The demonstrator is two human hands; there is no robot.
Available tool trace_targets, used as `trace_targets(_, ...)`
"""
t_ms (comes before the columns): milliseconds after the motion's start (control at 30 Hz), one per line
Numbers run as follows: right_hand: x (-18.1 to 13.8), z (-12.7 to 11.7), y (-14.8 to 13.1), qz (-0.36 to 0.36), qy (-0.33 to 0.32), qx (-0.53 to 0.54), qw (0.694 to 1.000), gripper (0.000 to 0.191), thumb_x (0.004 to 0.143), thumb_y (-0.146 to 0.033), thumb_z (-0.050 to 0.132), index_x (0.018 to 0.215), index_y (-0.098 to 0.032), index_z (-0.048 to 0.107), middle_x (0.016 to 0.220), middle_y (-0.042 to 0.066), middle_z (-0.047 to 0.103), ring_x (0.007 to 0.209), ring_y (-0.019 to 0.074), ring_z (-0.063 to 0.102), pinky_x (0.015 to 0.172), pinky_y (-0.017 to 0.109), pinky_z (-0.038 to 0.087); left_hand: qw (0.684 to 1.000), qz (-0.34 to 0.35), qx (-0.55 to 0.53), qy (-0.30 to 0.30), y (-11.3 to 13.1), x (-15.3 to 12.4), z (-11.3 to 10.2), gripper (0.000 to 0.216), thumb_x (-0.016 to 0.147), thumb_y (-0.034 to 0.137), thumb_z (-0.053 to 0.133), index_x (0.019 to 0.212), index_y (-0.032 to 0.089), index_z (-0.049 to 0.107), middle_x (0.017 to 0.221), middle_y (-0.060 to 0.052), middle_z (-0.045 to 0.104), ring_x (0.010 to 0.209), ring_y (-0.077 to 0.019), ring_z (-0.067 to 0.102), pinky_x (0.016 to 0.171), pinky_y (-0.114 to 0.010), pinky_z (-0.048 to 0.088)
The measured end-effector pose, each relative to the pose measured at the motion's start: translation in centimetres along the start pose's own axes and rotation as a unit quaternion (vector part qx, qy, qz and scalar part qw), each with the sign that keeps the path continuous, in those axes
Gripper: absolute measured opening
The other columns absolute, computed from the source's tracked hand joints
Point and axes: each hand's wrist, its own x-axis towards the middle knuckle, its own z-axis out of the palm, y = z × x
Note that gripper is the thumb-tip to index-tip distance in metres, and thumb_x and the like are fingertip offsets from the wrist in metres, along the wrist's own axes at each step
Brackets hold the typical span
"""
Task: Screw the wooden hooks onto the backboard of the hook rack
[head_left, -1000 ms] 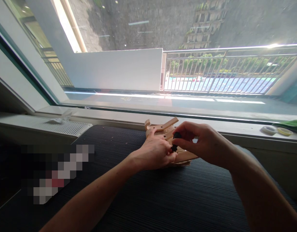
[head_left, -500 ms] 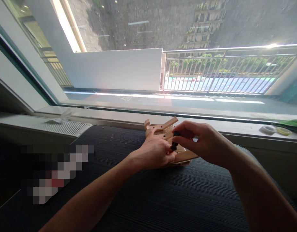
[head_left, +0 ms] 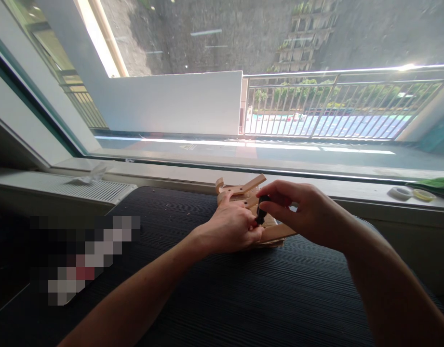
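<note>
Near the window side of the dark table, a light wooden assembly (head_left: 245,189) of shaped strips with dark holes lies on a thin board. My left hand (head_left: 231,224) presses over its near left side, with thumb and fingertips closed about the wood and the lower end of a black tool. That tool is short and tilted, a small black screwdriver by its look (head_left: 262,208). My right hand (head_left: 297,205) pinches its upper end between thumb and fingers, above the wood. The tool's tip is hidden at my left fingertips, beside a small red spot.
The dark table (head_left: 214,294) has small crumbs at its far left. A pixelated pale strip (head_left: 95,255) lies at the left. Tape rolls (head_left: 400,193) and green cloth (head_left: 435,184) rest on the windowsill. Clear plastic (head_left: 93,174) lies on the white vented unit (head_left: 113,190).
The black screwdriver's upper end has tilted slightly to the right, with my right fingers shifting a little around it. My left hand and the wooden assembly stay in place.
</note>
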Motion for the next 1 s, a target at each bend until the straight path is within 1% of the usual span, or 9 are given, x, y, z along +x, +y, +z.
trace_targets(167, 0.08, -0.07, -0.22, 0.011, -0.007, -0.007, 1.000, 0.021, 0.082, -0.038, 0.057, 0.088, -0.019, 0.062, 0.065, -0.002, 0.056, 0.058, 0.0106, 0.045, 0.053, 0.023, 0.039, 1.000, -0.007, -0.016, -0.018, 0.22, -0.01, -0.37, 0.039, 0.087, 0.036, 0.046, 0.055, 0.017, 0.058, 0.062, 0.000, 0.065, 0.087, -0.0208, 0.060, 0.109, -0.055, 0.007)
trace_targets(300, 0.00, -0.04, -0.23, 0.008, -0.016, -0.003, 1.000, 0.024, 0.085, -0.031, 0.052, 0.103, -0.020, 0.063, 0.074, -0.001, 0.062, 0.064, 0.0116, 0.051, 0.060, 0.024, 0.041, 1.000, -0.007, -0.024, 0.010, 0.20, -0.01, -0.20, 0.034, 0.085, 0.033, 0.049, 0.056, 0.019, 0.060, 0.060, 0.002, 0.063, 0.093, -0.0213, 0.058, 0.110, -0.054, 0.002)
trace_targets(367, -0.05, -0.03, -0.18, 0.002, -0.019, 0.003, 1.000, 0.026, 0.087, -0.029, 0.050, 0.108, -0.021, 0.063, 0.079, 0.000, 0.064, 0.068, 0.0121, 0.053, 0.062, 0.024, 0.041, 1.000, -0.007, -0.023, 0.017, 0.14, -0.01, -0.05, 0.033, 0.085, 0.033, 0.050, 0.057, 0.019, 0.061, 0.061, 0.001, 0.063, 0.093, -0.0212, 0.057, 0.110, -0.053, 0.002)
trace_targets(433, -0.07, -0.02, -0.10, 0.001, -0.013, 0.008, 1.000, 0.024, 0.086, -0.032, 0.051, 0.104, -0.021, 0.064, 0.080, 0.000, 0.064, 0.069, 0.0122, 0.054, 0.062, 0.024, 0.042, 1.000, -0.008, -0.019, 0.010, 0.06, 0.01, 0.08, 0.035, 0.085, 0.035, 0.049, 0.057, 0.018, 0.061, 0.061, 0.001, 0.062, 0.089, -0.0209, 0.058, 0.110, -0.053, 0.005)
trace_targets(633, 0.04, -0.04, 0.09, 0.014, -0.001, 0.019, 1.000, 0.021, 0.082, -0.038, 0.058, 0.090, -0.018, 0.063, 0.066, -0.002, 0.058, 0.059, 0.0107, 0.048, 0.054, 0.023, 0.040, 1.000, -0.006, -0.008, 0.000, 0.05, 0.03, -0.01, 0.041, 0.087, 0.036, 0.045, 0.054, 0.017, 0.058, 0.059, 0.001, 0.062, 0.081, -0.0184, 0.058, 0.108, -0.052, 0.008)
trace_targets(733, 0.01, -0.06, 0.01, 0.012, -0.009, 0.023, 1.000, 0.026, 0.082, -0.039, 0.058, 0.097, -0.019, 0.064, 0.065, -0.002, 0.057, 0.059, 0.0109, 0.049, 0.055, 0.023, 0.040, 1.000, 0.000, -0.010, -0.009, 0.13, -0.01, -0.22, 0.040, 0.087, 0.036, 0.046, 0.053, 0.017, 0.058, 0.059, 0.000, 0.062, 0.085, -0.0200, 0.058, 0.108, -0.053, 0.007)
trace_targets(833, -0.05, -0.01, -0.07, 0.002, -0.018, 0.017, 1.000, 0.029, 0.085, -0.034, 0.055, 0.109, -0.021, 0.064, 0.072, -0.001, 0.061, 0.062, 0.0113, 0.051, 0.059, 0.024, 0.041, 1.000, -0.004, -0.016, 0.003, 0.15, -0.03, -0.18, 0.036, 0.085, 0.033, 0.048, 0.055, 0.018, 0.059, 0.063, 0.001, 0.064, 0.089, -0.0207, 0.058, 0.109, -0.055, 0.004)
trace_targets(933, -0.04, 0.07, -0.01, -0.007, -0.023, 0.015, 1.000, 0.025, 0.085, -0.031, 0.054, 0.105, -0.020, 0.066, 0.078, 0.000, 0.064, 0.064, 0.0116, 0.052, 0.061, 0.024, 0.042, 1.000, -0.007, -0.017, 0.019, 0.12, -0.01, 0.01, 0.032, 0.084, 0.031, 0.049, 0.057, 0.018, 0.059, 0.069, 0.000, 0.067, 0.093, -0.0209, 0.058, 0.109, -0.056, 0.002)
trace_targets(1000, 0.01, 0.08, 0.05, -0.001, -0.020, 0.010, 1.000, 0.024, 0.085, -0.033, 0.055, 0.101, -0.020, 0.066, 0.076, 0.000, 0.063, 0.063, 0.0115, 0.051, 0.059, 0.024, 0.041, 1.000, -0.009, -0.015, 0.010, 0.10, -0.01, 0.06, 0.034, 0.085, 0.033, 0.048, 0.057, 0.018, 0.059, 0.069, 0.000, 0.067, 0.092, -0.0208, 0.058, 0.109, -0.056, 0.006)
